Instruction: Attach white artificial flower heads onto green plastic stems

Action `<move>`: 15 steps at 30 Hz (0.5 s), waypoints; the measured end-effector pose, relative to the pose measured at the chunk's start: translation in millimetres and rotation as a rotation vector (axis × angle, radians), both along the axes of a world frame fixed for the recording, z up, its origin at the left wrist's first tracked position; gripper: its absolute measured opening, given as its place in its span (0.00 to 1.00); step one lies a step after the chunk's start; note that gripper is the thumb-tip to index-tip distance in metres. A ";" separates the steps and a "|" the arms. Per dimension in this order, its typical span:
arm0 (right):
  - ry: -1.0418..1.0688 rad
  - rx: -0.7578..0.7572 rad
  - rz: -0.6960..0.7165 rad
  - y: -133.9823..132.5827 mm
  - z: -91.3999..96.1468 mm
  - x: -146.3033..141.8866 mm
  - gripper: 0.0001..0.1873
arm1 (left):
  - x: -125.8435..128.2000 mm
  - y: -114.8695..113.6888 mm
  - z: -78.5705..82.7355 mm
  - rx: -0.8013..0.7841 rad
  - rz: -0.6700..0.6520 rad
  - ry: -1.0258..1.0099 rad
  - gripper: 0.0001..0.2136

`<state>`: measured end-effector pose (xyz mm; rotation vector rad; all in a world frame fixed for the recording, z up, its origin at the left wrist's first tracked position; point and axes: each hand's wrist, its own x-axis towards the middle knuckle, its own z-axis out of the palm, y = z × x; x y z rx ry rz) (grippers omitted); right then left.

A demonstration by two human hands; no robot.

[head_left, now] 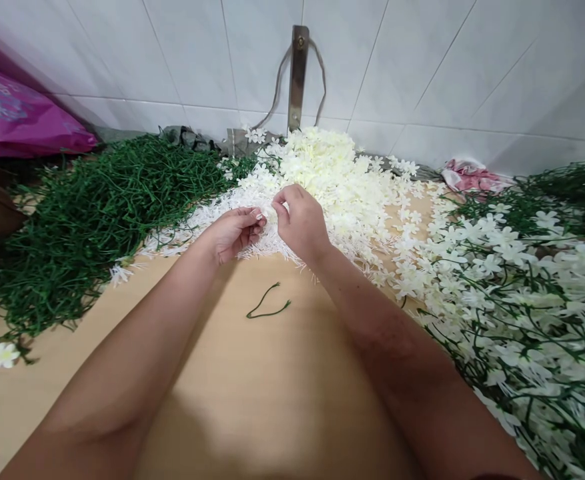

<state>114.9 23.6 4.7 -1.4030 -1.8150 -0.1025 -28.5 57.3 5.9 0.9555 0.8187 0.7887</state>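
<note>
My left hand [238, 233] is closed, its thumb and forefinger pinching a small white piece [259, 216] that looks like part of an artificial flower. Close beside it, my right hand [302, 223] is also closed in a pinch. What its fingertips hold, if anything, blends into the white behind. Both hands hover at the near edge of a heap of white stringy stamens [217, 210]. Past them rises a pile of loose cream-white flower heads [332, 160]. One bent green stem [267, 314] lies on the tabletop between my forearms.
On the left spreads a large heap of green stems [97, 213]. Finished-looking flowers on stems [527, 307] are piled at right. A purple bag [27, 113] and a pink-and-white cloth [475, 176] lie by the tiled wall [182, 53]. A metal bracket [298, 80] stands upright there.
</note>
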 end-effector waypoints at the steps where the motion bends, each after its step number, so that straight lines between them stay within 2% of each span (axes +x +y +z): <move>1: -0.012 -0.006 0.004 -0.2 0.0 -0.1 0.06 | -0.1 -0.2 0.0 0.001 0.000 -0.001 0.05; 9: -0.133 -0.049 0.011 -1.2 -1.8 -3.9 0.08 | 4.1 -3.9 5.0 -0.001 0.111 0.080 0.06; 15: -0.189 -0.076 -0.011 -3.5 0.7 -3.5 0.10 | 3.7 0.4 1.0 0.021 0.115 0.085 0.07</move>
